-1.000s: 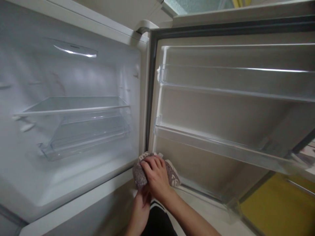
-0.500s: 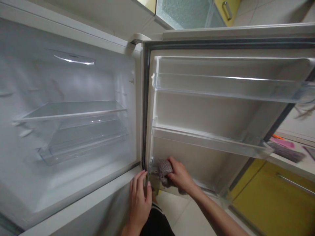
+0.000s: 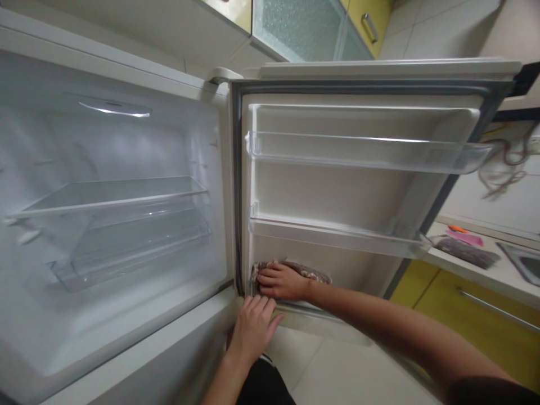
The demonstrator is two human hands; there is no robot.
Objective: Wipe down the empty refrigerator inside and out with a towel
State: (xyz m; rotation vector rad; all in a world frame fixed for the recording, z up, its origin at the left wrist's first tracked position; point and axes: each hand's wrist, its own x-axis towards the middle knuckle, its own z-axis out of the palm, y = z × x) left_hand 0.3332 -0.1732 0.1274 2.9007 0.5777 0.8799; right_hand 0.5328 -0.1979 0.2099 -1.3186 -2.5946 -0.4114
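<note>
A brown-grey patterned cloth [image 3: 310, 272] lies inside the lowest clear door bin [image 3: 329, 322] of an open fridge door. My right hand [image 3: 282, 281] presses it into the bin's left end, with fingers laid over the cloth and its free part trailing right along the back. My left hand [image 3: 255, 323] is at the bin's front left corner. Its fingers bend over the rim and the thumb sticks out along the front; the fingertips are partly hidden.
Two more clear bins, an upper one [image 3: 363, 152] and a middle one [image 3: 337, 235], cross the door. At left, the fridge compartment holds a glass shelf [image 3: 118, 194] above a clear drawer [image 3: 135, 247]. Another dark cloth [image 3: 466, 251] and a pink item [image 3: 464, 238] lie on the counter at right.
My right hand has moved left and down onto the cloth, which now spreads along the bin instead of being bunched. My left hand has shifted right onto the bin's rim. The view has turned slightly right.
</note>
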